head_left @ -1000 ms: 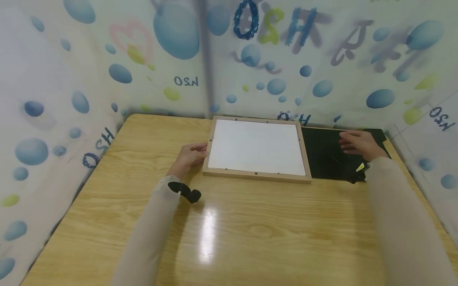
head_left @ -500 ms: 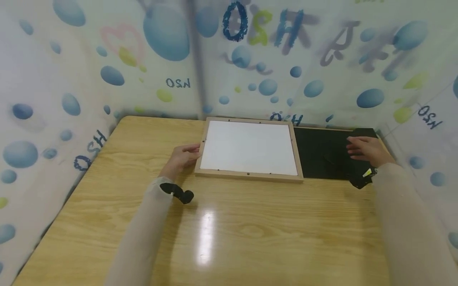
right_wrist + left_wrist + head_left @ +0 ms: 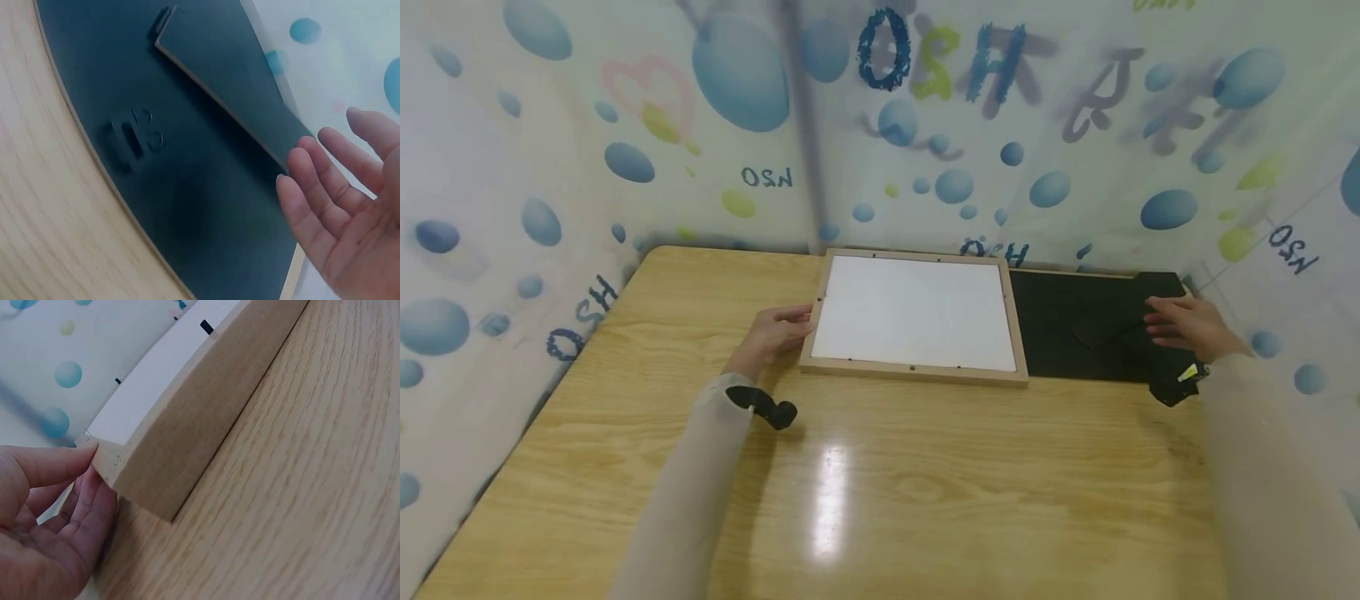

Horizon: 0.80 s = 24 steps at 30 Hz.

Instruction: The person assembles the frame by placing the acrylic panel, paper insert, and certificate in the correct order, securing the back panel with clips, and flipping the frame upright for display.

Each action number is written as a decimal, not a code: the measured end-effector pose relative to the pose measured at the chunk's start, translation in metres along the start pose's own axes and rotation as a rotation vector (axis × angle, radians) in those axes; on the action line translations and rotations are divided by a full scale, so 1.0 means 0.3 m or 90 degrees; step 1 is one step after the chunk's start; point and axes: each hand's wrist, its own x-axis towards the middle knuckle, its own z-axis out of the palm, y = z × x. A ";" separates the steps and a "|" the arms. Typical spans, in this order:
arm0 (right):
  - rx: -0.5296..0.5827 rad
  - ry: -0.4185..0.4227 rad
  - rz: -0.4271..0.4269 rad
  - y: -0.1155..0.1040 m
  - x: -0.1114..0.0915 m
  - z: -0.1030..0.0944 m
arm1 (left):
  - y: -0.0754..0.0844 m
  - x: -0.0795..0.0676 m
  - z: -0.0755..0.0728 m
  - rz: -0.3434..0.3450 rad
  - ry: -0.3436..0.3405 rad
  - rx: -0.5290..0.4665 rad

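Note:
A wooden picture frame (image 3: 880, 371) lies on the table with a white sheet (image 3: 917, 312) inside it and small dark tabs around its inner edge. My left hand (image 3: 767, 337) pinches the frame's left side. In the left wrist view its thumb presses the top near a corner, with the other fingers against the side. To the frame's right lies a black backing board (image 3: 1052, 317) with a stand leg (image 3: 237, 87) and a small hanger (image 3: 137, 134). Over the board's right end is my right hand (image 3: 1195, 325), fingers loosely extended, fingertips overlapping the leg's edge in the right wrist view.
The wooden table (image 3: 925, 483) reaches toward me, with a bright light reflection at its middle. A white wall covering (image 3: 955, 142) with blue bubbles stands right behind the frame and board. Each wrist carries a black camera strap (image 3: 760, 406).
My right hand has moved right across the backing board, uncovering more of the stand leg. The left hand stays at the frame's side. The head view has turned slightly right.

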 end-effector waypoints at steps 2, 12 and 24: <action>0.002 0.001 0.006 0.009 -0.004 -0.013 | -0.001 0.001 -0.002 -0.001 -0.004 0.003; 0.021 -0.025 0.055 0.055 -0.001 -0.083 | 0.000 0.005 -0.004 -0.004 -0.014 -0.006; -0.015 -0.080 0.109 0.063 0.013 -0.137 | -0.007 0.010 -0.013 0.008 -0.034 -0.004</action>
